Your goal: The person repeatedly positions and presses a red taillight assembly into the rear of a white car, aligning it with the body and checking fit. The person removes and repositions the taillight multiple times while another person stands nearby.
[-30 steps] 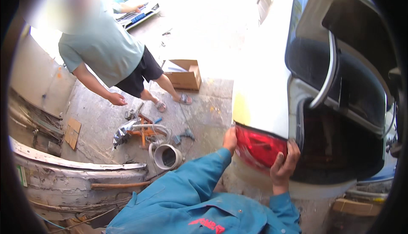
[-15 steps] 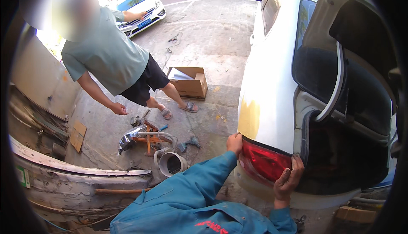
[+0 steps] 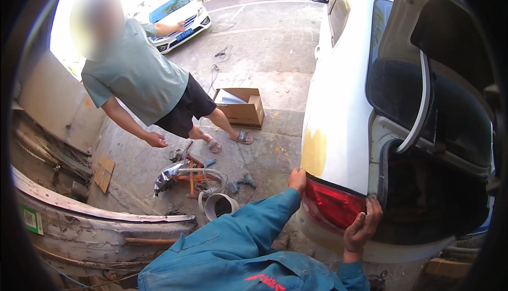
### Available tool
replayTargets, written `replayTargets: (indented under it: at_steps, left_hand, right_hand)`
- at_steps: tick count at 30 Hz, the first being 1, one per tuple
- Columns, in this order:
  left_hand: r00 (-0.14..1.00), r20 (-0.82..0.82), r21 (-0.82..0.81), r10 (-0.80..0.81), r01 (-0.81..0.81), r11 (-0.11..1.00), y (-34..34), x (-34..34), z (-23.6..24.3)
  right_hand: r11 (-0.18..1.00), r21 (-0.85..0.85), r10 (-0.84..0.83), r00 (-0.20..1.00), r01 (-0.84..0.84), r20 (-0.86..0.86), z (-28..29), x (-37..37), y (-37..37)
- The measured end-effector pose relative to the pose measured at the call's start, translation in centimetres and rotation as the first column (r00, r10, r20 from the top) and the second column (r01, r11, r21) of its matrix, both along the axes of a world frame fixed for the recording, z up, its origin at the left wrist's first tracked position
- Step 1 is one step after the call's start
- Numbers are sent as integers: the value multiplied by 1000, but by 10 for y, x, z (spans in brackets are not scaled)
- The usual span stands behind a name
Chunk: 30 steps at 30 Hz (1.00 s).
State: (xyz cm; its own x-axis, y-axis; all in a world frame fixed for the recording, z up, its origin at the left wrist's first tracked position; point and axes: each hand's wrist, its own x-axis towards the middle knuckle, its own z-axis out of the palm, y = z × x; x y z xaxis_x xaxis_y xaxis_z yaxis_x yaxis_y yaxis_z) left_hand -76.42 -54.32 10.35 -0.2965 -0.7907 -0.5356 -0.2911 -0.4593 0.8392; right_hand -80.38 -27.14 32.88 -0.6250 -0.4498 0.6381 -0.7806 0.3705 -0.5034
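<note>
A red tail light (image 3: 333, 205) sits at the rear corner of a white car (image 3: 338, 127), just below a yellowish patch (image 3: 315, 153) on the body panel. At its outer end, my left hand (image 3: 298, 180) is closed round the edge, fingers mostly hidden behind it. My right hand (image 3: 363, 227) grips the inner end beside the trunk opening, fingertips on the edge and thumb toward me. A narrow dark gap runs along the lamp's upper edge, against the panel. The raised trunk lid (image 3: 439, 32) stands to the right.
A person (image 3: 143, 74) in a green shirt stands at the left, one arm stretched out. On the ground lie a cardboard box (image 3: 241, 114), a bucket (image 3: 220, 206), an orange stand (image 3: 193, 177), a power tool (image 3: 241, 183) and cables. A detached bumper (image 3: 106, 206) lies at left.
The whole view has shifted slightly, so the surroundings sit a little farther right and lower. Both my hands keep their places on the tail light.
</note>
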Motion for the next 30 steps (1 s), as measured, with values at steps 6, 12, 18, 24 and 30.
replayTargets:
  at_steps: [6, 12, 18, 24, 30]
  left_hand:
    - [1000, 10, 10, -10, 10, 1000, -4, 7, 13]
    - [988, -135, 215, -76, 104, 971, -22, 14, 23]
    - [982, -145, 430, -120, 172, 886, -43, 17, 26]
    - [985, -123, 508, -123, 169, 844, -54, 13, 14]
    - [991, -124, 511, -47, 104, 853, -53, 9, 3]
  right_hand:
    - [1000, -12, 6, 1000, -6, 15, 1, 2, 0]
    - [1000, -10, -6, 1000, 6, 26, 0, 2, 1]
    - [1000, 1, -11, 1000, 11, 24, -2, -1, 2]
    - [1000, 12, -11, 999, 10, 32, -4, 0, 1]
    - [999, -38, -37, 999, 38, 28, 2, -2, -2]
